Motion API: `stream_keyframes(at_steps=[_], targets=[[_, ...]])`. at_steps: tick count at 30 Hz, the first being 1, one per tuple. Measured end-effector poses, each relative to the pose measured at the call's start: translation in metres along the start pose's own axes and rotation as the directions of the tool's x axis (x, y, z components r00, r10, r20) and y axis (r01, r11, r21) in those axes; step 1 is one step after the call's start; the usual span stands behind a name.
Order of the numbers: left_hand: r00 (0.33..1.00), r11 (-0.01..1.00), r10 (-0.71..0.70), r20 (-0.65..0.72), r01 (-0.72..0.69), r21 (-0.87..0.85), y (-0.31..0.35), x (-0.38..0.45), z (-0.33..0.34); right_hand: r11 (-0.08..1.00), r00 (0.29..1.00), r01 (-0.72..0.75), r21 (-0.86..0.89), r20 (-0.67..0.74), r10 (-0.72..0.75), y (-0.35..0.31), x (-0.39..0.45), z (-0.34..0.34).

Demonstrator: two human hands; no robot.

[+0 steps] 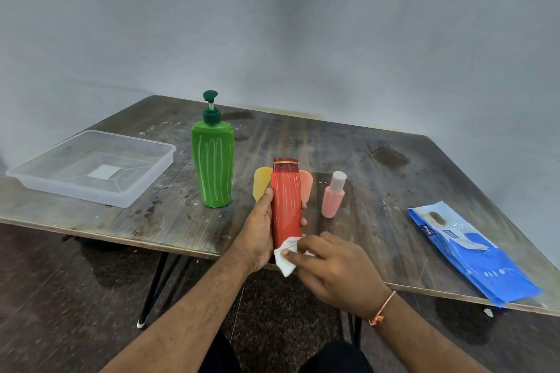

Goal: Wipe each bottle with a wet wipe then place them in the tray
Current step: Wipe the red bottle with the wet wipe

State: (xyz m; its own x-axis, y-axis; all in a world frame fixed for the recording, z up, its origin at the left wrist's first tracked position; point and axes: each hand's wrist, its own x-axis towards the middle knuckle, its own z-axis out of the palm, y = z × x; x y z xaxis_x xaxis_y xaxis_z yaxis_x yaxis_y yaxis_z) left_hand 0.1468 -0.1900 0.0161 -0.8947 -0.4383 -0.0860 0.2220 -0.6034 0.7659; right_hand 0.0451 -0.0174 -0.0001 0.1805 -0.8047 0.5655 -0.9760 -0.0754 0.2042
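Note:
My left hand (260, 228) grips a tall red bottle (285, 200) marked with white streaks, holding it upright above the table's near edge. My right hand (335, 266) pinches a white wet wipe (286, 254) against the bottle's lower end. A green pump bottle (212, 160), also streaked white, stands to the left. A small pink bottle (333, 195) stands to the right. Behind the red bottle stand a yellow bottle (261, 185) and an orange one (306, 186), mostly hidden. The clear plastic tray (145, 182) sits at the far left with nothing in it.
A blue pack of wet wipes (472, 254) lies at the table's right front corner. The wooden table (378, 160) is stained and stands on black metal legs (154, 288). A grey wall rises behind it.

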Motion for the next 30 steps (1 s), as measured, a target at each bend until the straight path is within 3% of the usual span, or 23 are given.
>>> stream_keyframes(at_steps=[5, 12, 19, 26, 30], targets=[[1.000, 1.000, -0.004, -0.005, 0.004, 0.009, 0.001, -0.002, -0.001, 0.993, 0.990, -0.116, 0.010, -0.078, 0.117, 0.005, 0.017, 0.002], [1.000, 1.000, -0.019, 0.002, 0.019, -0.011, 0.003, -0.003, 0.000, 0.999, 0.999, 0.046, -0.006, 0.023, -0.046, -0.010, 0.016, 0.000], [1.000, 1.000, 0.023, -0.014, -0.023, 0.002, 0.002, -0.004, 0.001, 0.993, 0.990, -0.114, -0.031, -0.093, 0.111, -0.003, 0.035, -0.002], [0.999, 0.999, 0.043, 0.015, -0.043, -0.023, 0.003, -0.003, 0.003, 0.999, 0.998, 0.053, -0.006, 0.017, -0.053, -0.004, 0.024, -0.004], [0.996, 0.996, 0.083, -0.023, -0.083, 0.008, 0.000, -0.002, 0.002, 0.999, 0.997, -0.019, -0.038, -0.069, 0.017, 0.001, 0.033, -0.004]])
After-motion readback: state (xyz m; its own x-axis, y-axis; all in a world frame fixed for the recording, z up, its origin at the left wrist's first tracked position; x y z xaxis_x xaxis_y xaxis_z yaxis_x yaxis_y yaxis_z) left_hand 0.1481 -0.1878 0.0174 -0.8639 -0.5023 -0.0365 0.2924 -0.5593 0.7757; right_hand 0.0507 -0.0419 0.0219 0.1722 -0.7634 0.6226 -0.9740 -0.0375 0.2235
